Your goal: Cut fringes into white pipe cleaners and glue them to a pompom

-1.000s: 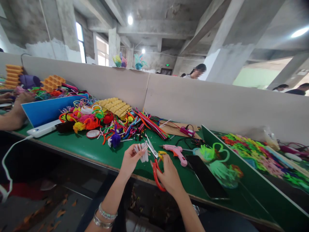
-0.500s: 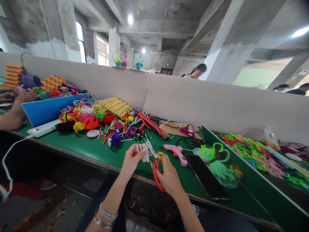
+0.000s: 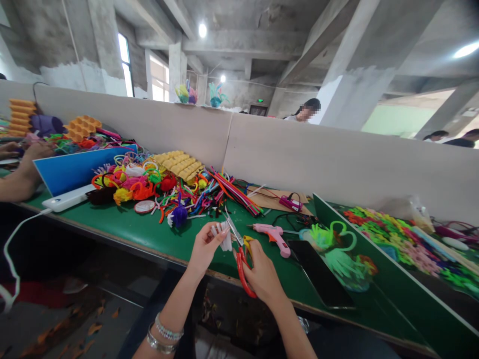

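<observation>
My left hand [image 3: 207,246] is closed on a small bundle of white pipe cleaners [image 3: 225,238], its fingers and thumb pinching them over the table's front edge. In my right hand [image 3: 263,272] is a pair of scissors [image 3: 242,261] with red and yellow handles. The metal blades point up and away, right beside the white bundle; whether they touch it I cannot tell. To the right of the scissors lies a pink glue gun [image 3: 274,234] on the green table [image 3: 164,238].
Colourful pipe cleaners [image 3: 194,192] are heaped at the back left near a yellow egg-carton tray [image 3: 179,163]. A black phone [image 3: 321,273] and green fuzzy swans [image 3: 344,254] lie right, before a green divider [image 3: 389,259]. Another person's arm [image 3: 24,174] is at far left, behind a blue board [image 3: 82,169].
Almost nothing differs. Both hands keep their hold and place, with the bundle and scissors shifted only very slightly.
</observation>
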Demonstrator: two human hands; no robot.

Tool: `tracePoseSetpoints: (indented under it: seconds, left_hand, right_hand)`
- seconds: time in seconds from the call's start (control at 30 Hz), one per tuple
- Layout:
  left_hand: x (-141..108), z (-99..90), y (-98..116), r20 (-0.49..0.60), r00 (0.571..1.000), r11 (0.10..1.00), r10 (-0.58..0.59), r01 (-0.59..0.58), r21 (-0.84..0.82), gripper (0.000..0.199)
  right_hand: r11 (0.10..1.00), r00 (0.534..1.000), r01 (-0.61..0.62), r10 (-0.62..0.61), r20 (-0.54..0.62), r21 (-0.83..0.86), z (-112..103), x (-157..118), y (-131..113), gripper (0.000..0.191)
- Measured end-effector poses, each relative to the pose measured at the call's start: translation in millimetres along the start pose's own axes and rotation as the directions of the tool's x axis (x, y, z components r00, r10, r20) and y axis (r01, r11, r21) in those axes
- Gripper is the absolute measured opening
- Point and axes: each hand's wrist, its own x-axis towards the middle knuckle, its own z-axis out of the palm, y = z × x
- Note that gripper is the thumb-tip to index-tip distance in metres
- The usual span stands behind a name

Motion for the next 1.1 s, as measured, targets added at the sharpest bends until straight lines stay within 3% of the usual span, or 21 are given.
tracePoseSetpoints:
  seconds: [0.8,1.1]
  left_hand:
    - [0.0,-1.1,3.3,-0.024,1.0,0.999,0.019,-0.018,0.031,0.03]
    - [1.5,-4.0,4.6,0.028,0.999,0.996,0.037,-0.039,0.081,0.029]
  right_hand:
    - [0.997,1.0,0.019,-0.021,-0.02,-0.081,0.5,-0.1,2.8,0.019]
    - [0.993,1.0,0.018,-0.019,-0.01,-0.115,-2.2,0.3,3.0,0.021]
